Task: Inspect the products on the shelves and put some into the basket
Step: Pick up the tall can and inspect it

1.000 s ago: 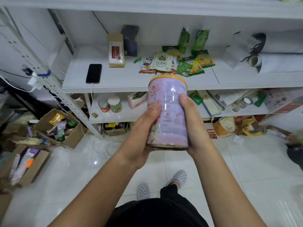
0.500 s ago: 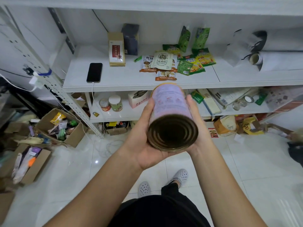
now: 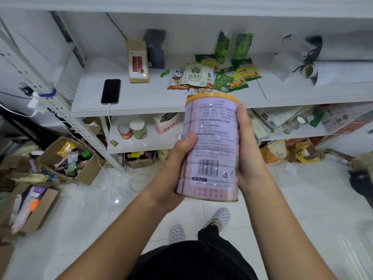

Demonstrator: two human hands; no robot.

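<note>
Tin [image 3: 210, 146]: turned upright again from bottom-end view, barcode and print now shown. Held before the shelf [image 3: 141, 106] between left hand [image 3: 177, 170] and right hand [image 3: 249, 152], fingers curled round it. Inspection judged continuing; no basket seen.

The can [image 3: 210, 146] is pale lilac with a yellow lid, dark print and a black barcode. On the white shelf [image 3: 141, 100] lie a black phone [image 3: 110, 91], green-and-yellow snack packets [image 3: 236, 77] and a tan box [image 3: 138, 62] with a red label.
</note>
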